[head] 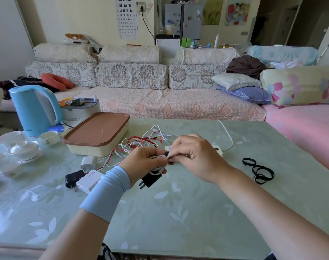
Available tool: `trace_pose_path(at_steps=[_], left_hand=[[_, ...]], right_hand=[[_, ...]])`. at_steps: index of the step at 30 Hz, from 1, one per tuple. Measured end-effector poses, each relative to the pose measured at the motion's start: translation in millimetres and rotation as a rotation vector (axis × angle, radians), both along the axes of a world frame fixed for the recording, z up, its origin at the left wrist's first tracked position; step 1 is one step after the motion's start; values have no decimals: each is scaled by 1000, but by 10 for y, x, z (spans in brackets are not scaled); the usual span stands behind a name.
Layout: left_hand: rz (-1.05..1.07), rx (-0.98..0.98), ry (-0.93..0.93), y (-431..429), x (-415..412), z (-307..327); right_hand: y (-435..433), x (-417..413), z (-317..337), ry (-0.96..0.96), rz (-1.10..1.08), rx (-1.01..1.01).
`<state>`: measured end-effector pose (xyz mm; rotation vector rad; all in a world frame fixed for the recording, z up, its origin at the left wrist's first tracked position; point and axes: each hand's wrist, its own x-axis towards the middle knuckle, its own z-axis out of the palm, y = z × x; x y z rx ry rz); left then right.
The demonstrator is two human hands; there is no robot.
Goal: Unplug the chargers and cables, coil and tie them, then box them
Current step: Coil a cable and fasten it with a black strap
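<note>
My left hand (145, 162) grips a coiled white cable (156, 170) with a black plug charger (149, 181) hanging below it. My right hand (193, 152) pinches a black tie strap (169, 156) at the coil. Behind the hands lies a tangle of red and white cables (141, 142) and a white power strip (217, 149), partly hidden. On the left lie a white charger (88, 180), a black charger (72, 179) and a small white plug (88, 162). A cream box with a brown lid (98, 134) stands shut at the back left.
Several black tie loops (258, 171) lie to the right on the glass table (178, 212). A blue kettle (35, 110) and white tea cups (25, 150) stand at the left. A sofa (160, 102) runs behind the table.
</note>
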<state>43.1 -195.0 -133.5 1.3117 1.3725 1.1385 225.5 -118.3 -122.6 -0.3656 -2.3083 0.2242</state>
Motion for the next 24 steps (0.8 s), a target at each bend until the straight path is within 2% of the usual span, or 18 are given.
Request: trace_pose_path(at_steps=[5,9,12,14,18,21,23,24], left_hand=[[76,140,167,7,33,-2],[71,159,107,18,28,-4],[45,141,67,-8,57,8],[109,137,75,11,95,-10],[203,37,3,66,123,-37],[165,-129,-184,78,81,-10],[86,-204,-173,72,29,-10],[42,-216,-107,75,0,-32]], right_hand=[[-14,-73,-59,140,-44,-329],[23,-73,-53,202,-90,-544],[48,-56,-67,180,-97,-805],[25,-51,-89,149,-77,-927],[2,-43,-91,89,-19,-907],[39,-24,-67,53,30,-841],[57,7,-64,-17,92,-832],[61,23,-70,-67,119,-829]])
